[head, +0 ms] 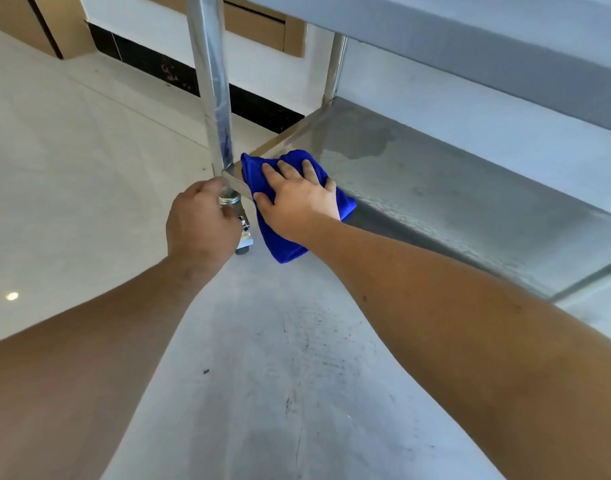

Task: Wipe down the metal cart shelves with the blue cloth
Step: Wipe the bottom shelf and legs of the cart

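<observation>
**Inspector A:** What is cut off or obscured?

**Inspector B:** The upper shelf (470,32) runs out of the top and right edges. The lower shelf (453,188) also leaves the frame at right; its near corner is covered. The caster (243,242) under the cart post (216,98) is mostly hidden behind the left hand (200,226), whose fingers curl round the post's base.

**Inspector A:** The cloth?

**Inspector B:** The blue cloth (280,237) is folded, a vivid blue, lying on the lower shelf's front-left corner and hanging over its front edge. The right hand (297,199) presses flat on it, fingers spread. The shelf surface is dull metal with a faint damp-looking patch beyond the cloth.
</observation>
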